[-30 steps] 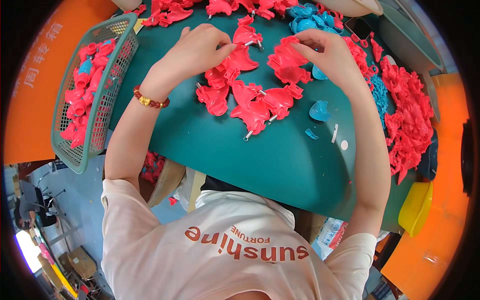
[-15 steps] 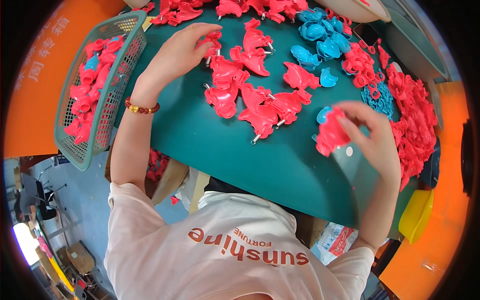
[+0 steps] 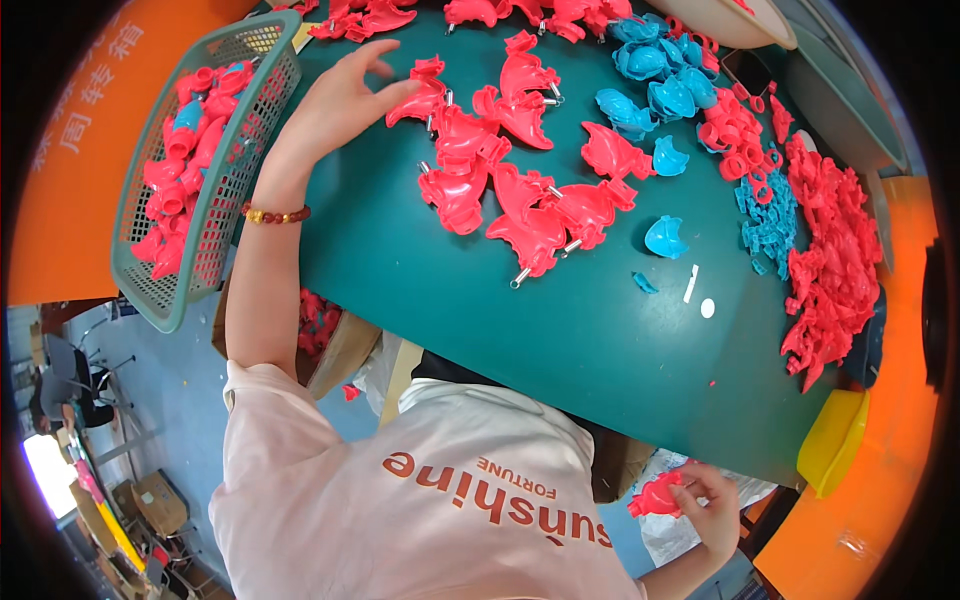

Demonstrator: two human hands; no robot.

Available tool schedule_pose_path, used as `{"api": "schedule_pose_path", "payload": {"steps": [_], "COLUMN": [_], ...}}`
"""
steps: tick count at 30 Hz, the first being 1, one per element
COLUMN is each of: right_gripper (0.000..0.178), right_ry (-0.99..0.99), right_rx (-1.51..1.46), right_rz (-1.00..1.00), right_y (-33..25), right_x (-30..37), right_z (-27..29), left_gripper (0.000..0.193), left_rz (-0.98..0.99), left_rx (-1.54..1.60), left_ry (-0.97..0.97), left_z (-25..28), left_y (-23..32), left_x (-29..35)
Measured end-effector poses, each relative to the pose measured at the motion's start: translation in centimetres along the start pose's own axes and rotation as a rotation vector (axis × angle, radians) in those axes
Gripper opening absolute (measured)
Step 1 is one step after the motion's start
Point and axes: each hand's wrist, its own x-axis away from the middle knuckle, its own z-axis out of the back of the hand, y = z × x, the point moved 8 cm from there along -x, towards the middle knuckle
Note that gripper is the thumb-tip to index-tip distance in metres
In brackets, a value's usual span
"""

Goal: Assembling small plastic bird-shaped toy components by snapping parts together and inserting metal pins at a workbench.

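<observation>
My left hand [image 3: 345, 105] is over the left part of the green table [image 3: 400, 300], fingers apart, nothing in them. Just beyond its fingertips lies a red plastic shell piece [image 3: 418, 95], one of several curved red shells [image 3: 528, 232], some with small metal springs [image 3: 520, 278]. Below the table's near edge, beside my body, my right hand [image 3: 712, 508] pinches another red plastic shell piece [image 3: 657, 495] between thumb and fingers. A clear-white plastic bag [image 3: 665, 540] shows just under it. On the table near the right side sit a blue curved shell [image 3: 666, 237] and a small blue part [image 3: 644, 283].
A green mesh basket [image 3: 175, 310] of red and blue parts stands at the left. Blue shells [image 3: 640, 62], red rings [image 3: 733, 130], blue small parts [image 3: 768, 225] and a big red heap [image 3: 835, 250] line the right. A yellow tray [image 3: 834, 440] sits at the right edge.
My right hand has moved from above the table down past its near edge, carrying the red shell piece. My left hand has drawn slightly left, away from the red shell by its fingers.
</observation>
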Motion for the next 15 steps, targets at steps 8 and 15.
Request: {"api": "schedule_pose_path", "payload": {"steps": [8, 15], "right_gripper": [0.015, 0.014], "right_ry": [0.08, 0.183], "right_rx": [0.129, 0.401], "right_rz": [-0.138, -0.265], "right_y": [8.9, 15.2], "right_x": [1.8, 2.0], "right_z": [-1.6, -2.0], "left_gripper": [0.04, 0.033], "left_rz": [0.125, -0.263], "left_rx": [-0.145, -0.35], "left_ry": [-0.028, 0.302], "left_z": [0.4, 1.1], "left_y": [-2.8, 7.1], "left_x": [0.8, 3.2]}}
